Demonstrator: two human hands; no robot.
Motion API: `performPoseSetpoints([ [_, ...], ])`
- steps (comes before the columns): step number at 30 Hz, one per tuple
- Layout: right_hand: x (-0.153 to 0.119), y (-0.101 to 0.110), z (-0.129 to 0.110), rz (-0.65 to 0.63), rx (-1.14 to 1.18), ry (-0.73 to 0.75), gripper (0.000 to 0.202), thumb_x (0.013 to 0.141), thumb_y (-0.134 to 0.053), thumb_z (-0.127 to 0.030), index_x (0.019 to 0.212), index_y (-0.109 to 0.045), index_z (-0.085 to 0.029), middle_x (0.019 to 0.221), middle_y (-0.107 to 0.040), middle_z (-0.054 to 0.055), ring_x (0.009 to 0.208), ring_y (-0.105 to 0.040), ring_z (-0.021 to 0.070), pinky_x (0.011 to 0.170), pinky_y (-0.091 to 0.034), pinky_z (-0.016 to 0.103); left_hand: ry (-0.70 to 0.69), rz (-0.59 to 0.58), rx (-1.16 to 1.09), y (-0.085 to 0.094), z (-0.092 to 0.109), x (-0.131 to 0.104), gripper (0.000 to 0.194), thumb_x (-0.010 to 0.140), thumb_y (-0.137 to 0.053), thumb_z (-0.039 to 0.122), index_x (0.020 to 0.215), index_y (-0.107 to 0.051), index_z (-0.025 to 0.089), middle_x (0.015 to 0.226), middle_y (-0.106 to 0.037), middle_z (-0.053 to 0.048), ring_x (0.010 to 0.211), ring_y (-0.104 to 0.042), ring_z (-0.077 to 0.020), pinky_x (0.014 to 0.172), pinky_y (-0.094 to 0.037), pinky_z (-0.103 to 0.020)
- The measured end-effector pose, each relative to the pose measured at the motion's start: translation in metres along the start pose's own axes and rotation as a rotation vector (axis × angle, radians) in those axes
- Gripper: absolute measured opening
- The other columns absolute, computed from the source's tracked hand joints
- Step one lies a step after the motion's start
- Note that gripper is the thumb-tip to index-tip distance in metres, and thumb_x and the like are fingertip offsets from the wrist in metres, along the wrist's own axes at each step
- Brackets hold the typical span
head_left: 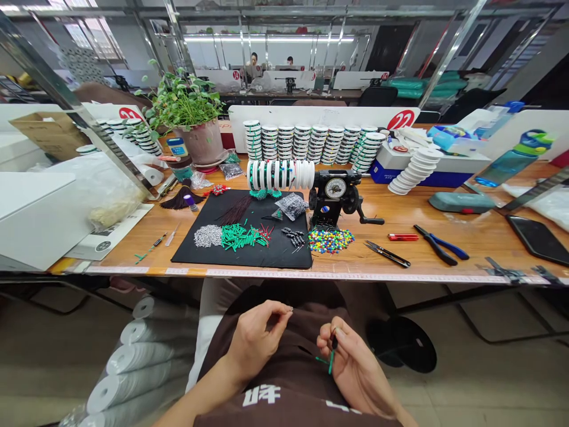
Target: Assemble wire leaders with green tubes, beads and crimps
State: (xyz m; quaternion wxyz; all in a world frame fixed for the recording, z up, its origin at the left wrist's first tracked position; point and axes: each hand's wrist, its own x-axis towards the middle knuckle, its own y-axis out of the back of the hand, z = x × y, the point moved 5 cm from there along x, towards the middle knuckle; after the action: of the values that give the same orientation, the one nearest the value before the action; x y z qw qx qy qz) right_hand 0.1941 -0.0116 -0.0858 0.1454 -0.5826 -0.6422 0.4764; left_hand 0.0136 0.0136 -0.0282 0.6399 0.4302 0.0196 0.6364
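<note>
Above my lap, my left hand point(260, 332) is closed in a pinch, with a tiny pale speck at the fingertips, too small to name. My right hand point(351, 353) is curled beside it, thumb and fingers closed on a small black piece with green tubes point(331, 360) that stick out below. The two hands are apart. On the table ahead, a black mat point(195, 243) bears grey bits point(208, 236), green tubes point(237, 237), red pieces point(267, 232) and small black parts point(293, 237). Multicoloured beads point(331, 240) lie at its right edge.
A hand-cranked winder point(335, 198) holds a row of white spools point(304, 175). Tweezers point(387, 254), pliers point(438, 243) and a phone point(540, 237) lie to the right. Stacked spools point(302, 145) and a potted plant point(198, 142) stand behind. Wrapped white rolls point(128, 362) are on the floor at left.
</note>
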Motion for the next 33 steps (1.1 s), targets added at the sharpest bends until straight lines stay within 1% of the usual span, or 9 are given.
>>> performPoseSetpoints([
  [7, 0.013, -0.007, -0.006, -0.105, -0.1, 0.085, 0.021, 0.085, -0.079, -0.035, 0.082, -0.066, -0.019, 0.087, -0.068, 0.002, 0.082, -0.066, 0.0132, 0.074, -0.053, 0.022, 0.339, -0.185, -0.17, -0.014, -0.007, 0.0, 0.005, 0.09, -0.065, 0.018, 0.088, -0.063, 0.02, 0.079, -0.071, 0.002, 0.072, -0.07, -0.0124, 0.07, -0.055, -0.02],
  [12, 0.02, -0.011, -0.007, -0.115, -0.561, 0.311, 0.02, 0.096, -0.065, -0.038, 0.089, -0.067, -0.019, 0.1, -0.069, 0.007, 0.078, -0.064, 0.0141, 0.063, -0.05, 0.023, 0.497, -0.268, -0.317, -0.019, -0.006, 0.003, 0.006, 0.089, -0.065, 0.025, 0.086, -0.064, 0.02, 0.079, -0.071, 0.0, 0.071, -0.068, -0.0139, 0.065, -0.054, -0.021],
  [14, 0.019, -0.014, -0.011, -0.144, -0.785, 0.425, 0.018, 0.099, -0.059, -0.035, 0.089, -0.064, -0.02, 0.108, -0.066, 0.009, 0.081, -0.063, 0.0152, 0.064, -0.05, 0.025, 0.51, -0.311, -0.352, -0.02, -0.004, 0.006, 0.007, 0.089, -0.065, 0.025, 0.087, -0.065, 0.019, 0.08, -0.07, -0.001, 0.071, -0.067, -0.0142, 0.067, -0.054, -0.022],
  [17, 0.015, -0.025, -0.021, -0.243, -1.082, 0.57, 0.014, 0.1, -0.054, -0.025, 0.089, -0.06, -0.021, 0.117, -0.064, 0.01, 0.104, -0.063, 0.02, 0.087, -0.05, 0.032, 0.52, -0.379, -0.4, -0.022, -0.001, 0.009, 0.008, 0.088, -0.065, 0.026, 0.086, -0.066, 0.018, 0.079, -0.069, -0.001, 0.07, -0.064, -0.0142, 0.066, -0.051, -0.023],
  [21, 0.012, -0.039, -0.033, -0.419, -1.264, 0.609, 0.01, 0.099, -0.051, -0.017, 0.093, -0.057, -0.022, 0.123, -0.064, 0.01, 0.12, -0.058, 0.0217, 0.098, -0.046, 0.035, 0.527, -0.455, -0.476, -0.02, 0.004, 0.014, 0.009, 0.088, -0.065, 0.025, 0.085, -0.067, 0.017, 0.079, -0.069, -0.001, 0.072, -0.061, -0.0144, 0.066, -0.047, -0.023],
  [24, 0.014, -0.044, -0.037, -0.51, -1.309, 0.572, 0.01, 0.1, -0.05, -0.015, 0.093, -0.055, -0.022, 0.118, -0.065, 0.01, 0.11, -0.063, 0.0195, 0.094, -0.048, 0.032, 0.512, -0.472, -0.433, -0.015, 0.006, 0.02, 0.007, 0.086, -0.066, 0.023, 0.083, -0.069, 0.017, 0.079, -0.07, -0.001, 0.072, -0.061, -0.0146, 0.067, -0.046, -0.024],
  [26, 0.016, -0.046, -0.038, -0.535, -1.358, 0.594, 0.011, 0.1, -0.049, -0.015, 0.093, -0.054, -0.022, 0.102, -0.066, 0.007, 0.093, -0.064, 0.0175, 0.083, -0.051, 0.029, 0.509, -0.478, -0.406, -0.013, 0.005, 0.023, 0.008, 0.086, -0.066, 0.022, 0.081, -0.069, 0.017, 0.078, -0.07, -0.001, 0.072, -0.06, -0.0146, 0.067, -0.045, -0.024],
  [29, 0.015, -0.048, -0.041, -0.569, -1.502, 0.735, 0.013, 0.1, -0.047, -0.014, 0.092, -0.055, -0.021, 0.087, -0.06, 0.005, 0.078, -0.058, 0.0167, 0.069, -0.049, 0.026, 0.519, -0.483, -0.415, -0.012, 0.004, 0.025, 0.007, 0.086, -0.066, 0.022, 0.08, -0.069, 0.018, 0.076, -0.069, 0.0, 0.07, -0.06, -0.0146, 0.066, -0.045, -0.024],
  [33, 0.009, -0.05, -0.045, -0.594, -1.73, 0.958, 0.022, 0.102, -0.04, -0.013, 0.095, -0.06, -0.019, 0.087, -0.059, 0.008, 0.075, -0.055, 0.0183, 0.066, -0.048, 0.027, 0.536, -0.485, -0.401, -0.013, 0.006, 0.024, 0.009, 0.088, -0.064, 0.024, 0.09, -0.071, 0.019, 0.082, -0.072, -0.001, 0.074, -0.063, -0.0163, 0.068, -0.046, -0.025],
])
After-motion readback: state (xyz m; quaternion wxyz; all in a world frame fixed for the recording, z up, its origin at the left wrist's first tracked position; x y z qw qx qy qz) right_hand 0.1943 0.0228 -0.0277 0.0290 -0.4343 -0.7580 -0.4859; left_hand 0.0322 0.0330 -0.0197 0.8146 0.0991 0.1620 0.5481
